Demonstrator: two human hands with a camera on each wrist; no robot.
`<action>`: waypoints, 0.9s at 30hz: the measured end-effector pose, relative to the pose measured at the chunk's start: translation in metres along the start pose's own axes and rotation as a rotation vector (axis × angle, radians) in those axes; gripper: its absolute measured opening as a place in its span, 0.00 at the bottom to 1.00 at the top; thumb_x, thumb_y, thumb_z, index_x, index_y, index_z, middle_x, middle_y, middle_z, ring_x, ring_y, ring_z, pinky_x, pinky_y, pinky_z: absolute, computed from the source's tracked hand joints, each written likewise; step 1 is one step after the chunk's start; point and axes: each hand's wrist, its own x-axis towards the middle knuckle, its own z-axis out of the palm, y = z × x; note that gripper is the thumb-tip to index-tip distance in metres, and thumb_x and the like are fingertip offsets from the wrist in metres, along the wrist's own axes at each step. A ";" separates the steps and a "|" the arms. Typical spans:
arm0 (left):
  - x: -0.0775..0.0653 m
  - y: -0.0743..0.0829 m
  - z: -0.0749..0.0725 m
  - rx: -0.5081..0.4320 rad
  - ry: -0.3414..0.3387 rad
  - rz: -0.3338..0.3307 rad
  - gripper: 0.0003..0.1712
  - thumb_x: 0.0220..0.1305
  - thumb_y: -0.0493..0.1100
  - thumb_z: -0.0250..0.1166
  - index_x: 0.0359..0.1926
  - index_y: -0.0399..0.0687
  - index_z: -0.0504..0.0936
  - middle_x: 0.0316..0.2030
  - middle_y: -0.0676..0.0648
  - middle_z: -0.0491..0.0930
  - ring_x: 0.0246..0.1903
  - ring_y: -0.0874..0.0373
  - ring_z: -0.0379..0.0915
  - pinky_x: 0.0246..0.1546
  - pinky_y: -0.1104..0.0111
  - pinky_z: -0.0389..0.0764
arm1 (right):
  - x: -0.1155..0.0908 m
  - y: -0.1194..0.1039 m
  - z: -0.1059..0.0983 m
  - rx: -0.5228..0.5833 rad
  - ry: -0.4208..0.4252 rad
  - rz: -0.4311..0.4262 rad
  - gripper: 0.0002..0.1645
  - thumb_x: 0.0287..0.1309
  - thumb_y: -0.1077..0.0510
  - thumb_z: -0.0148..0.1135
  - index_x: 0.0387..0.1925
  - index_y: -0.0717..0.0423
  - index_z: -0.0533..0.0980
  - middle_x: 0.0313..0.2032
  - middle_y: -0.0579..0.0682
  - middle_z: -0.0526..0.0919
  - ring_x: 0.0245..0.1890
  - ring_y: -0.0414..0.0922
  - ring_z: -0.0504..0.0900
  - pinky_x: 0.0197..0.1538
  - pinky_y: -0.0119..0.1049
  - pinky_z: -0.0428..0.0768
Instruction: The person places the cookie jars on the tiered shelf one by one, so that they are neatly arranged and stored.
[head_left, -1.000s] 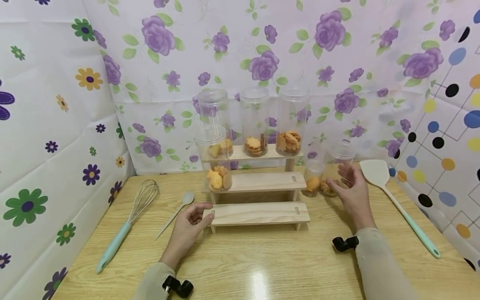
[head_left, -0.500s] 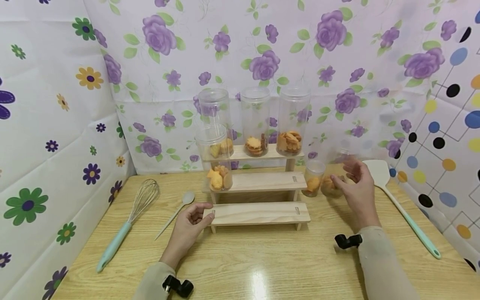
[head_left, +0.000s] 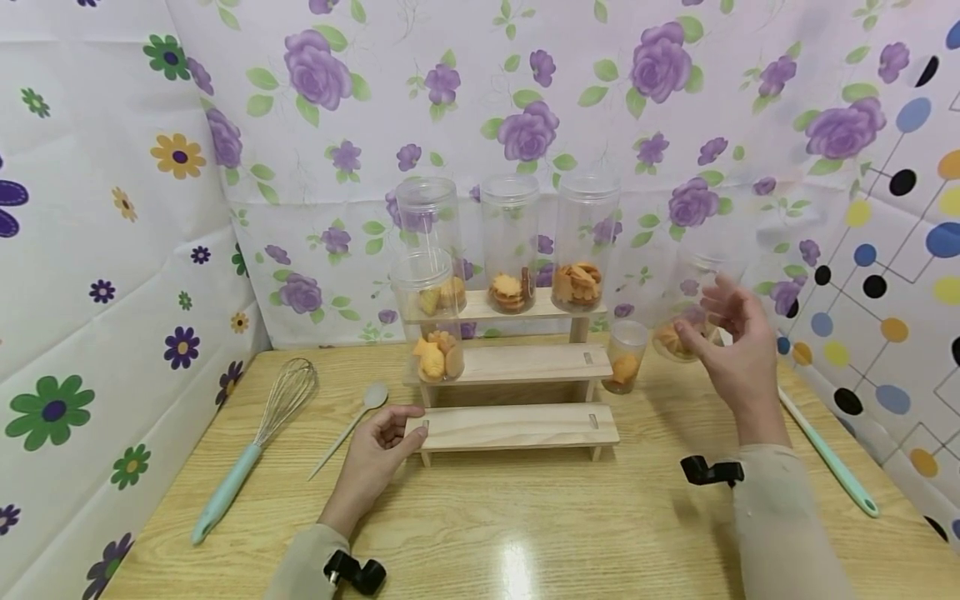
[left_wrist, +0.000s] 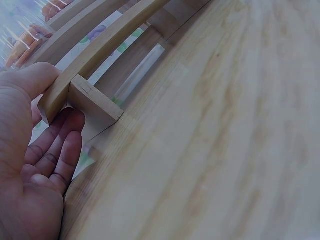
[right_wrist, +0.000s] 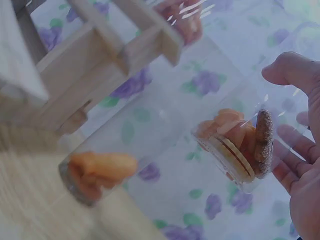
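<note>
My right hand (head_left: 738,358) holds a clear jar (head_left: 693,292) of cookies above the table at the right; the jar leans slightly. In the right wrist view this jar (right_wrist: 232,145) shows sandwich cookies and a sugared dark stick inside, with the thumb and fingers around its side. My left hand (head_left: 381,454) grips the left end of the lowest board of a three-tier wooden display stand (head_left: 517,427). The left wrist view puts the thumb over the board (left_wrist: 92,62) and the fingers curled beneath it. A smaller clear jar (head_left: 626,358) stands on the table beside the stand.
Several jars, among them a middle one (head_left: 510,250), stand on the top tier; another jar (head_left: 431,325) is at the middle tier's left. A whisk (head_left: 262,442) and a small spoon (head_left: 363,412) lie left. A spatula (head_left: 828,458) lies right, its head mostly hidden.
My right hand has lifted the cookie jar off the table and carried it up and to the right, away from the smaller jar. The left hand stays on the stand.
</note>
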 end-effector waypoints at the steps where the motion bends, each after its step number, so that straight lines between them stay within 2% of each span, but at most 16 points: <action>1: 0.000 0.000 0.000 -0.001 0.000 0.000 0.16 0.76 0.42 0.75 0.61 0.47 0.88 0.47 0.40 0.83 0.39 0.57 0.78 0.40 0.71 0.81 | 0.001 -0.003 0.000 0.007 -0.001 -0.010 0.47 0.64 0.64 0.82 0.80 0.45 0.73 0.62 0.36 0.81 0.62 0.39 0.80 0.64 0.25 0.75; 10: 0.000 0.001 0.000 -0.002 -0.005 0.003 0.16 0.77 0.42 0.75 0.61 0.47 0.88 0.46 0.40 0.84 0.38 0.57 0.78 0.39 0.71 0.81 | 0.004 -0.031 0.001 0.101 -0.012 -0.110 0.45 0.59 0.71 0.81 0.76 0.50 0.77 0.61 0.45 0.84 0.61 0.43 0.84 0.63 0.28 0.79; 17: 0.000 0.000 0.000 0.001 -0.004 0.002 0.17 0.77 0.43 0.75 0.62 0.47 0.88 0.47 0.40 0.84 0.40 0.56 0.79 0.41 0.70 0.81 | 0.002 -0.053 0.010 0.157 -0.041 -0.168 0.45 0.58 0.75 0.80 0.76 0.56 0.76 0.61 0.49 0.85 0.60 0.48 0.85 0.62 0.29 0.81; 27: 0.000 0.001 0.000 -0.003 -0.005 -0.011 0.17 0.76 0.43 0.76 0.62 0.47 0.88 0.47 0.40 0.83 0.40 0.56 0.79 0.41 0.70 0.81 | -0.008 -0.065 0.033 0.158 -0.151 -0.160 0.47 0.62 0.73 0.78 0.79 0.49 0.74 0.64 0.44 0.83 0.64 0.48 0.82 0.64 0.29 0.79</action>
